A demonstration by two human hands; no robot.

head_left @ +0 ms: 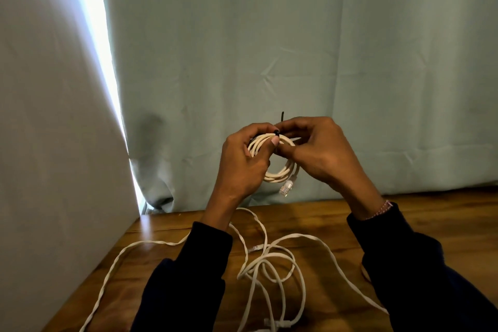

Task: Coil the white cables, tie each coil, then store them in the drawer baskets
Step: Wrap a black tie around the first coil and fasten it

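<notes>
While the coil [280, 167] of white cable is held up in the air above the far edge of the desk [431, 213], in front of the curtain [296, 35], a black tie [277, 132] is being fastened around its top. The left hand [242, 162] is curled round the left side of the coil, with the thumb pressed on the strands just beside the tie, apparently so that the loops are kept bunched and cannot spring apart. The right hand [320, 153] is closed on the tie, its fingertips pinched at the top of the coil; one thin black end of the tie sticks up above the fingers. A clear plug [287, 186] hangs free below the coil, so this cable seems to be fully wound, and the tying is judged to be the step in hand.

On the desk below, between the two dark sleeves, loose white cables [269, 264] are left uncoiled; they run in slack loops from the near left corner across to the near right edge, with a plug [256, 248] lying near the middle. More coiling is therefore judged to remain.

Open room is found on the far right part of the desk, where bare wood shows. To the left, the desk is bounded by a pale panel [54, 143], and the curtain closes off the far edge. No drawer or basket is shown, so where the coil is to be stored cannot be told.
</notes>
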